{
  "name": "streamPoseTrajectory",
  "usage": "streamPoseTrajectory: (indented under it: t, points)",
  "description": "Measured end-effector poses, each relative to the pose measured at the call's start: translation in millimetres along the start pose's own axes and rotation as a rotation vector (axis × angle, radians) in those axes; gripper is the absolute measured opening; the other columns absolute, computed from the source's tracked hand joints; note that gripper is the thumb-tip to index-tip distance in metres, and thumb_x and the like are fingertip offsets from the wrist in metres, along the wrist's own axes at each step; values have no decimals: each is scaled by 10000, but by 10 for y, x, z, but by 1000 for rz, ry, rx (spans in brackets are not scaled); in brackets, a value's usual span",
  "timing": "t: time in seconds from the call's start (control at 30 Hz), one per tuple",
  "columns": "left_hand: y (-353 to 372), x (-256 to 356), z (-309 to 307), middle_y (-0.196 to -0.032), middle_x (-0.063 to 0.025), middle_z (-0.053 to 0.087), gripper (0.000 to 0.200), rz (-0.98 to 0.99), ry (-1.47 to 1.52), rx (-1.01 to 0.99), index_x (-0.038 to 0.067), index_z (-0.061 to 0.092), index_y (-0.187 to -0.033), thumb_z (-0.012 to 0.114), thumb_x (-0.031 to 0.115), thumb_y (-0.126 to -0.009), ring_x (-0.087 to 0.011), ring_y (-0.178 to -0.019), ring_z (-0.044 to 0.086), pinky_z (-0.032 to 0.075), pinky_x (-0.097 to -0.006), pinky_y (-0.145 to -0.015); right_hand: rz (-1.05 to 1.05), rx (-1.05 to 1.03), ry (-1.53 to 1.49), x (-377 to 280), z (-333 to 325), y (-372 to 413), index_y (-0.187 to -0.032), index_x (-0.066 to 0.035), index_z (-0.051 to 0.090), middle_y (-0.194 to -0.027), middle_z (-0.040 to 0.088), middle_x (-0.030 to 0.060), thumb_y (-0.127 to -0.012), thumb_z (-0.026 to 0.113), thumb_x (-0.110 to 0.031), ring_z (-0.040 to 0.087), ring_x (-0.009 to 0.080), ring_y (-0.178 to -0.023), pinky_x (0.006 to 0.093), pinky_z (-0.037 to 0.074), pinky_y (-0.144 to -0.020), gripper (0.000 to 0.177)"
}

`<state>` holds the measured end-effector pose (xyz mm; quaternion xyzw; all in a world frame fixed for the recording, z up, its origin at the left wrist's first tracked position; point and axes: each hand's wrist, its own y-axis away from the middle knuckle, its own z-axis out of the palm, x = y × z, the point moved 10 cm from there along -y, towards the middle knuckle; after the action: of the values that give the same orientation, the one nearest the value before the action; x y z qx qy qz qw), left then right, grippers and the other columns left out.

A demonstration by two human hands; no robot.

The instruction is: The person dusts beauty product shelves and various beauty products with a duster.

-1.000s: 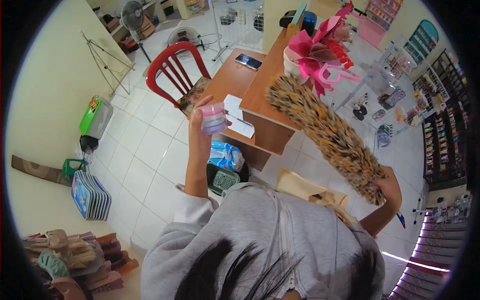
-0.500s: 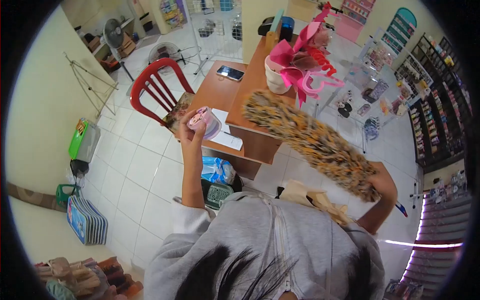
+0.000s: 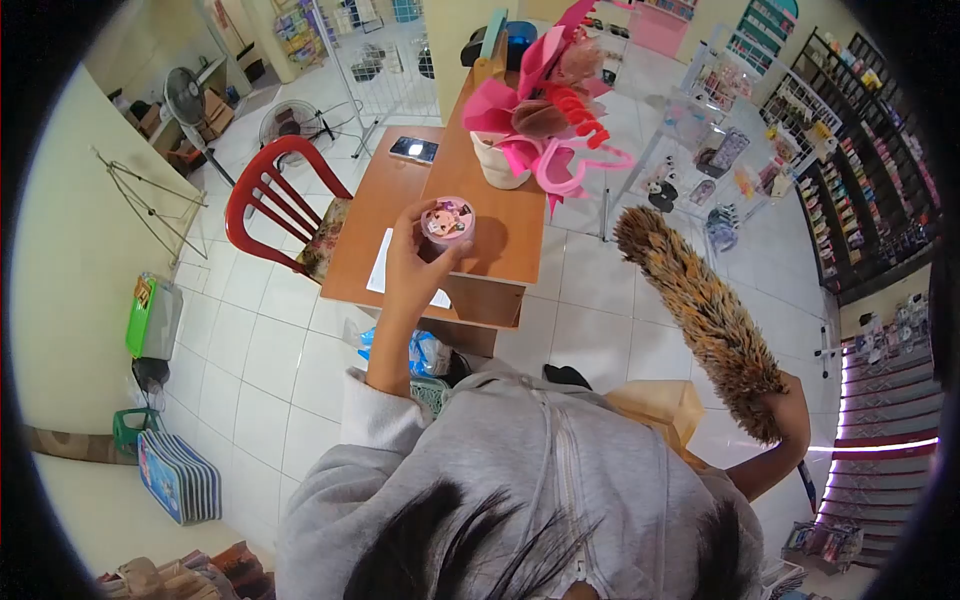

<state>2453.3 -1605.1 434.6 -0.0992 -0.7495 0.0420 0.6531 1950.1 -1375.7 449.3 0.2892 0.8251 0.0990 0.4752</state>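
My left hand (image 3: pixel 418 262) is closed round a small round pink container (image 3: pixel 447 222) with a cartoon picture on its lid, held over the raised part of the wooden desk (image 3: pixel 500 255). On the right, my right hand (image 3: pixel 790 410) grips a fluffy brown and yellow duster (image 3: pixel 700 315) near its lower end. The duster points up and away from me, out over the tiled floor. Close beyond the container stands a white pot (image 3: pixel 497 163) with pink paper and red fuzzy decorations (image 3: pixel 550 120).
A phone (image 3: pixel 414 150) and white paper (image 3: pixel 380 265) lie on the desk's lower part. Beside it stands a red chair (image 3: pixel 275 205). Clear display shelves (image 3: pixel 690 150) stand to the right, and a brown paper bag (image 3: pixel 660 405) sits close by my body.
My left hand has brought the container rightward, from above the paper to over the raised desktop. The duster has swung right, off the desk and plant pot.
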Motion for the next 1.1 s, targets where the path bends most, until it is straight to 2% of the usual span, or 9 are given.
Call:
streamPoseTrajectory:
  t: [0.2,0.3,0.4,0.5,0.73,0.8,0.9,1.03,1.1]
  points:
    - [-52,88,146,-1264,-182,487,683,31,-17,78,-4,420,-1288,776,139,-723,-259,-1129,534,448,-351,-942,-41,36,24,-8,-188,-286,-947,88,632,-811,671,93,-653,575,63,626,157,-727,289,505,-691,300]
    - [-311,340,210,-1316,-201,437,775,213,-418,174,-14,403,-1309,793,237,-688,-325,-1219,449,380,-398,-1009,-71,42,53,-75,-403,-551,-955,87,630,-819,672,97,-657,575,66,630,162,-735,292,507,-698,304]
    - [-661,-612,34,-1339,-211,419,814,200,-600,143,-7,393,-1325,770,298,-671,-371,-1265,385,266,-569,-1038,-93,207,6,-149,-567,-734,-969,82,632,-828,673,97,-673,582,74,632,163,-760,291,506,-711,300]
    - [-733,-319,261,-1335,-159,472,707,159,-927,63,83,452,-1321,702,371,-725,-346,-1236,437,189,-685,-1003,-108,91,-25,40,-650,-1161,-997,76,625,-849,672,96,-689,589,72,633,165,-775,287,506,-720,310]
    - [-740,-517,166,-1272,-82,539,550,383,-1608,61,161,492,-1305,624,369,-812,-247,-1109,551,269,-570,-1016,-157,-35,-129,185,-793,-1997,-1079,59,572,-948,641,100,-691,611,44,611,158,-837,292,497,-755,391]
    - [-587,39,501,-1257,-74,551,517,520,-1507,38,120,513,-1286,645,305,-822,-220,-1121,539,358,-425,-983,-200,-18,-188,232,-796,-2140,-1105,56,555,-969,634,105,-687,613,38,607,159,-850,296,496,-755,422]
    - [-402,-302,176,-1131,-86,613,420,424,-1378,118,77,599,-1157,697,267,-796,-218,-1005,584,454,-353,-874,-229,-125,-128,-183,-739,-2333,-1051,78,580,-915,653,97,-684,603,49,614,157,-806,288,501,-745,370]
    - [-378,402,622,-956,-82,661,346,236,-1206,128,42,623,-1045,728,236,-778,-221,-841,622,487,-342,-757,-346,-314,-110,-248,-686,-2849,-993,88,601,-875,662,78,-665,587,60,609,149,-767,279,496,-734,329]
    - [-355,411,709,-890,-79,665,316,92,-1127,130,38,627,-1001,738,227,-773,-216,-780,622,490,-335,-717,-362,-88,-122,-155,-830,-3007,-958,83,615,-845,661,67,-650,583,62,598,141,-753,276,489,-726,311]
